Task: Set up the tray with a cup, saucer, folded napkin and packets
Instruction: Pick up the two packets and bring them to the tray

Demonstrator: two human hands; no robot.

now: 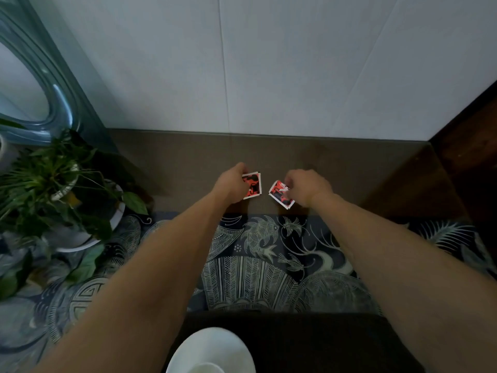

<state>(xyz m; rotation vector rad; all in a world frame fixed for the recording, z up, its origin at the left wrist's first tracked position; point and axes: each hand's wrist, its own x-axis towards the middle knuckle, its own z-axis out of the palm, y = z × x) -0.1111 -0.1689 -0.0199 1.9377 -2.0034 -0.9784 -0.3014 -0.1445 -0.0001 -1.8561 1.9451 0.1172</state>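
A pale panelled wall (269,63) fills the upper half of the view, with a brown skirting strip (188,149) along its foot. Below it lies the tabletop, covered by a dark patterned cloth (258,265) printed with pale fish and fan shapes. At the near edge sits a dark tray (322,343), and in it a white saucer (212,348) with the rim of a white cup (207,368) just showing at the bottom border. On the left a leafy green plant (53,189) stands in a white pot (80,240) resting on the cloth, beside a blue-green curved frame (43,84). Both bare forearms reach out over the cloth towards the wall. The left hand (231,184) has its fingers curled round one red-and-black packet (252,185), and the right hand (309,187) pinches a second red-and-black packet (279,195) tilted at an angle; the two packets are near each other but apart, held beyond the tray. Any printing on the packets is too blurred to read.
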